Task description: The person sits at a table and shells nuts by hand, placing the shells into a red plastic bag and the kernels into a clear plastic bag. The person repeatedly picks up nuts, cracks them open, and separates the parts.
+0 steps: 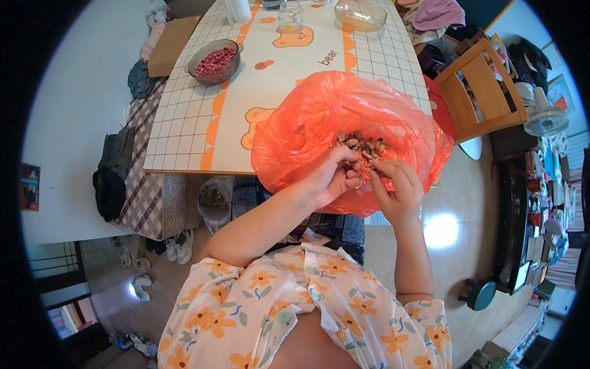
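A red plastic bag (299, 133) lies wide open at the near edge of the table, with several unshelled peanuts (355, 142) inside. Over its opening, my left hand (339, 177) has its fingers curled around what looks like peanuts or shell pieces; the fingers partly hide them. Close to its right, my right hand (398, 189) pinches a small peanut or shell piece between thumb and forefinger. The two hands almost meet. Shelled reddish peanuts (215, 63) fill part of a ribbed glass bowl (221, 78) at the table's left side.
On the table's far side stand a clear glass jar (290, 20), an amber glass dish (362, 18) and a white cylindrical container (237, 10). A lined waste bin (214, 203) with scraps stands below the table's left front. A wooden chair (479, 92) is at the right.
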Demonstrator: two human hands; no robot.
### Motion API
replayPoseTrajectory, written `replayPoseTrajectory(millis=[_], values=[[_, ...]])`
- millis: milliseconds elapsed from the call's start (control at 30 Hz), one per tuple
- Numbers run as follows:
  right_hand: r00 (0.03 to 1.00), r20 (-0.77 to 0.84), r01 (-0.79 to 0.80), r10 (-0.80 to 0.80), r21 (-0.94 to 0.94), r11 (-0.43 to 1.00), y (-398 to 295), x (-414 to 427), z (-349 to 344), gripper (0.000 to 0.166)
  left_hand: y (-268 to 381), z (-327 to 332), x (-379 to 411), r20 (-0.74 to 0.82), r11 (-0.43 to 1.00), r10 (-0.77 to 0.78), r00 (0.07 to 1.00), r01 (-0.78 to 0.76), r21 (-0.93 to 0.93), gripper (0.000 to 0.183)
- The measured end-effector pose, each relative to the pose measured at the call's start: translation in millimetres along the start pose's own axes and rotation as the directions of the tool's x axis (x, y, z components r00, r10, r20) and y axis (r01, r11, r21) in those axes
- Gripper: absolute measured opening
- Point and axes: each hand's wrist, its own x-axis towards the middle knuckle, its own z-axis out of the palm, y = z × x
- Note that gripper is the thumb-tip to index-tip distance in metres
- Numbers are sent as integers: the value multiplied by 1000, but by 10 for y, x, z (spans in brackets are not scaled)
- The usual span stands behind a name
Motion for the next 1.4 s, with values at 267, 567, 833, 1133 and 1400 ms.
replayPoseTrajectory(millis=[267, 567, 833, 1133, 1400], values=[[945, 74, -282, 317, -302, 911, 333, 195, 2, 14, 70, 5, -7, -138, 985, 139, 981, -151, -81, 19], [917, 87, -323, 390, -414, 851, 651, 151, 222, 18, 125, -64, -15, 32, 985, 167, 985, -168, 30, 33], [741, 309, -653, 596, 540, 531, 107, 228, -46, 16, 59, 163, -56, -28, 958, 173, 984, -162, 239, 31], [718, 346, -640, 604, 671, 375, -24, 171, 1, 17, 79, 404, -172, -54, 852, 211, 976, -156, 500, 18], [776, 277, -588, 567, 643, 491, 28, 87, 34, 15, 73, 361, -174, 0, 802, 225, 974, -185, 567, 22]])
